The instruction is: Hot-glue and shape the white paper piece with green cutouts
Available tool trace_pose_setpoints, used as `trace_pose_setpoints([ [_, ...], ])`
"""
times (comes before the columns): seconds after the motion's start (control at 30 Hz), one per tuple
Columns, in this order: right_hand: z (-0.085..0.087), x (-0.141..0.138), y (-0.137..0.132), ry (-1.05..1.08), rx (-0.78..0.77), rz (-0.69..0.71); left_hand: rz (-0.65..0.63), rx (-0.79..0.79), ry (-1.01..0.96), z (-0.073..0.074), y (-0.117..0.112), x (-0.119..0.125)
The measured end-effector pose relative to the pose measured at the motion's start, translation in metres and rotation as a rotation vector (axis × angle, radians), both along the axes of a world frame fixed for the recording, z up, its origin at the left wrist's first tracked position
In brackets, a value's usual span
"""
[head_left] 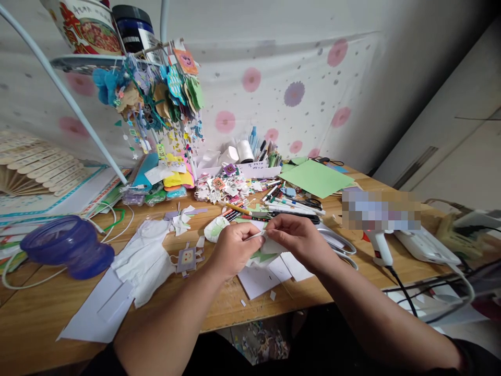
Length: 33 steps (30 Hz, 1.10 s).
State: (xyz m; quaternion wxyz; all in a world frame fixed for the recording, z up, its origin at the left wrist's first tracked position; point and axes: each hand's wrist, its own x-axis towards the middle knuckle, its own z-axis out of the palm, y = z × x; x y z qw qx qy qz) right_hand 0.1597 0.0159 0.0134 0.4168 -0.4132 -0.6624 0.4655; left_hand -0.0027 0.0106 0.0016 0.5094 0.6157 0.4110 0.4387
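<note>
Over the front middle of the wooden desk, both hands work close together with their fingertips nearly meeting. My left hand [236, 246] pinches the edge of a thin white tissue [273, 247] between thumb and forefinger. On the other side, my right hand [296, 237] is closed on the same tissue, its fingers bent inward. Part of the tissue is hidden behind the fingers. Beneath them lie white card sheets [256, 282] and bits of green paper. Left of my left hand is a small grey paper figure with a smiling face [187, 259].
Crumpled tissues [146, 261] and a purple plastic container [68, 248] lie left. Pens, scissors [311, 203] and paper cutouts [223, 185] crowd the back. Green paper [319, 177] lies behind. At right stands a white glue gun [379, 248] with a black cord. Paper ornaments [156, 96] hang upper left.
</note>
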Motion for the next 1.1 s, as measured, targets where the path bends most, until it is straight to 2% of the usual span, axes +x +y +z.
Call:
trace_pose_setpoints([
  [0.17,0.001,-0.001,0.000,-0.017,0.006,-0.029,0.000,-0.018,-0.050,0.001,0.000,0.000],
  [0.33,0.003,0.008,0.002,0.087,-0.129,0.015,0.019,-0.088,-0.138,-0.004,0.002,-0.001],
  [0.4,0.002,0.012,0.003,0.076,-0.139,0.009,0.025,-0.097,-0.157,-0.006,0.003,-0.001],
  [0.57,-0.004,0.012,0.003,0.002,-0.076,-0.031,0.046,-0.103,-0.177,-0.006,0.003,0.000],
  [0.67,-0.005,0.008,0.004,-0.054,-0.026,-0.079,-0.001,-0.136,-0.226,-0.006,0.003,0.000],
  [0.73,-0.003,0.007,0.005,-0.098,0.006,-0.099,-0.018,-0.134,-0.203,-0.007,0.004,-0.001],
  [0.8,-0.002,0.007,0.006,-0.133,0.029,-0.105,0.023,-0.120,-0.147,-0.009,0.004,-0.001],
  [0.97,-0.007,0.017,0.003,0.072,0.013,-0.046,0.097,-0.165,-0.202,-0.011,0.006,-0.001],
  [1.03,-0.014,0.023,0.001,0.116,0.076,0.005,0.118,-0.191,-0.252,-0.010,0.006,-0.001],
  [1.1,-0.020,0.026,0.000,0.053,0.199,0.013,0.138,-0.217,-0.293,-0.009,0.006,0.000],
])
